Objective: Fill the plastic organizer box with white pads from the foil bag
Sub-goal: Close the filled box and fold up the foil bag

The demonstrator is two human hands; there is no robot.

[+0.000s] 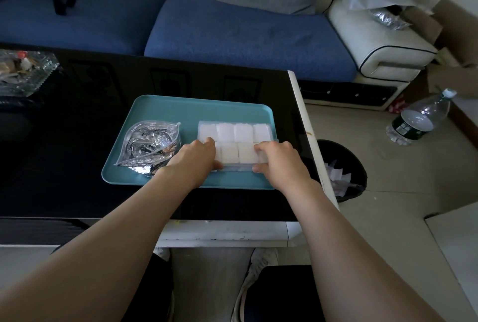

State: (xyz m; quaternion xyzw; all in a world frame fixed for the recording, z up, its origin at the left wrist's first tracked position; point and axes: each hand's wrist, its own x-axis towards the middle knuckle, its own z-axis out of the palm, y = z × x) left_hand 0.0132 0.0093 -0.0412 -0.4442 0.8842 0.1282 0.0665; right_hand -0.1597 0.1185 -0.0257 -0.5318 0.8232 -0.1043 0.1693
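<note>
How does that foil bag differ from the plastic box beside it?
The foil bag is crinkled, shiny silver and slack; the organizer box is rigid, clear, with compartments of white pads. The left hand and right hand grip the box, not the bag. Both sit on the teal tray.

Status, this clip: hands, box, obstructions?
Left hand, right hand both grip box near corners. Visible cells all hold pads. Bag left of box on tray; nothing blocking.

Head camera looks forward and down, close on the plastic organizer box [238, 168].
</note>
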